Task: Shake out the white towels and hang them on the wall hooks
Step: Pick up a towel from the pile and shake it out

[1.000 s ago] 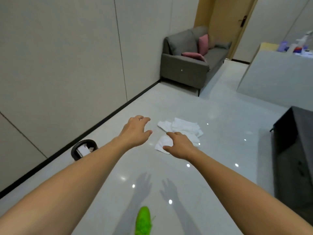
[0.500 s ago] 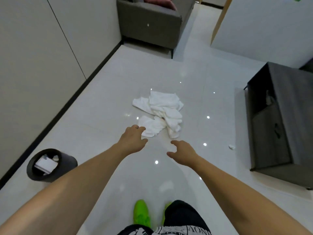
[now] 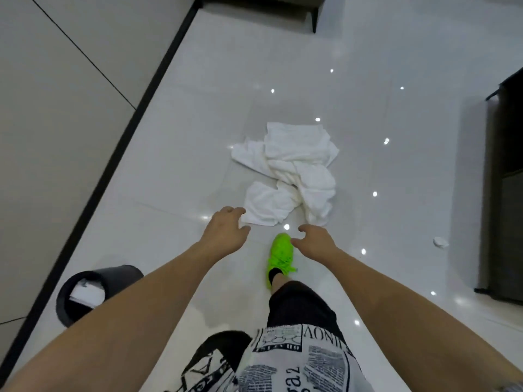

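Covering most of the view was the glossy white tiled floor, dotted with ceiling-light reflections and bounded on the left by a pale panelled wall with a black skirting strip. A dark cabinet stood along the right edge. The crumpled heap of white towels lay on the floor ahead of the person, none lifted. Near the wall at lower left stood a round black waste bin, holding what looked like white crumpled paper. A bright green sneaker was planted just short of the towels. The left hand reached forward with fingers loosely spread and slightly curled, its fingertips at the near corner of the heap; whether they touched the cloth could not be told. The right hand hovered just beside it, fingers relaxed and holding nothing. A small white scrap lay near the cabinet.
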